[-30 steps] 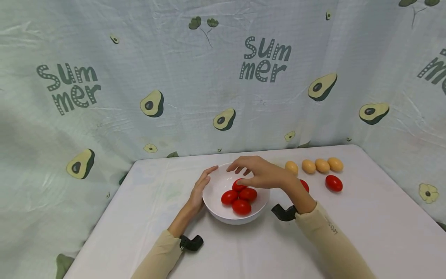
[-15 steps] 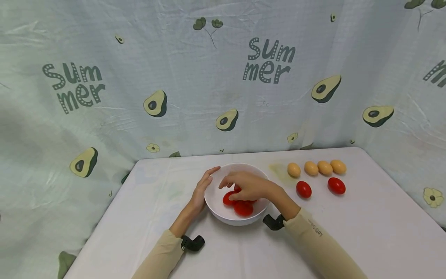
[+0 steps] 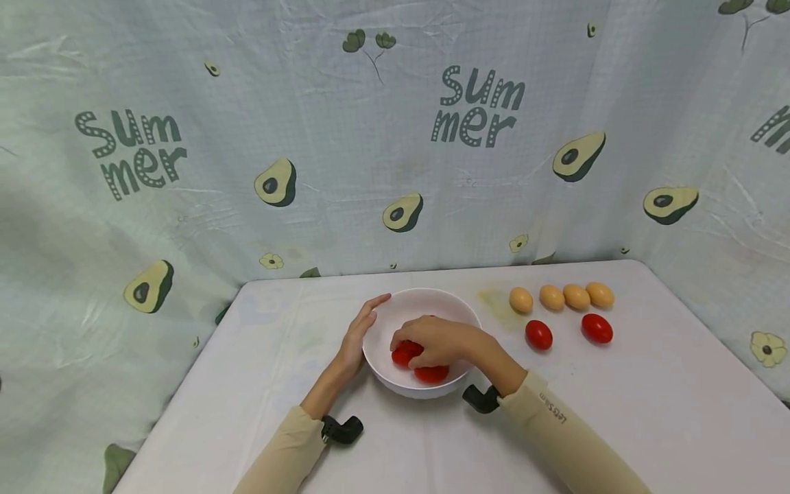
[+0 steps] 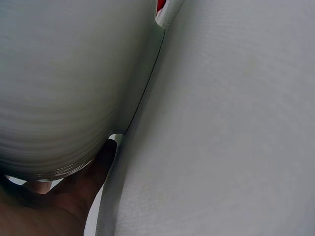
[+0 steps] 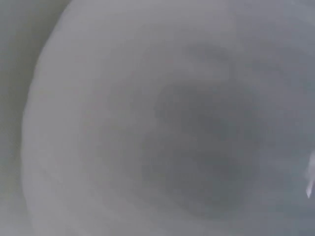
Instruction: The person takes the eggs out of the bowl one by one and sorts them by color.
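A white bowl [image 3: 384,379] stands on the table with several red eggs [image 3: 431,374] inside. My left hand [image 3: 353,343] rests against the bowl's left side, fingers lying fairly straight along it up to the rim. In the left wrist view, the thumb [image 4: 102,160] touches the outside of the bowl [image 4: 64,88]. My right hand [image 3: 435,341] reaches down into the bowl, its fingers and thumb curled over a red egg [image 3: 402,358]. This hand covers part of the other eggs. The right wrist view holds only the blurred pale bowl [image 5: 123,98], with neither hand nor eggs showing.
Right of the bowl lie two red eggs, a nearer one [image 3: 539,335] and a farther one [image 3: 596,328]. Behind them, several yellow eggs [image 3: 552,298] lie near the back edge of the white-covered table [image 3: 654,384]. A printed curtain [image 3: 345,137] hangs behind.
My right hand has come down from above the bowl's rim onto the red eggs inside, and its fingers have closed over one. The left hand has stayed at the bowl's side.
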The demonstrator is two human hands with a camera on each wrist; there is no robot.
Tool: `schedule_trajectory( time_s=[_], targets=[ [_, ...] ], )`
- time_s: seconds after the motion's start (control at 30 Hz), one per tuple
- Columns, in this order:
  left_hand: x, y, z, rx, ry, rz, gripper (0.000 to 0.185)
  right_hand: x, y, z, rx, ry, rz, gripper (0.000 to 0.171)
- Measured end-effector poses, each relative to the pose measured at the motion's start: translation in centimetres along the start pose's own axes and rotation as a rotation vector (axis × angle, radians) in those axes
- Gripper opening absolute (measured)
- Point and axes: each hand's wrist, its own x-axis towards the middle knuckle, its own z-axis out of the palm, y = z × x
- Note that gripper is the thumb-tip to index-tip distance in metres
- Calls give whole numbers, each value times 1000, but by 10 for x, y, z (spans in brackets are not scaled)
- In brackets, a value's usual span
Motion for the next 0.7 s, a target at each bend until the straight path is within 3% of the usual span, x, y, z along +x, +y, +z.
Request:
schedule_trajectory(
  time_s=[0.7],
  targets=[
    [-1, 2, 1, 23, 3, -20, 51, 5, -1, 12, -33, -27, 46, 39]
  ],
)
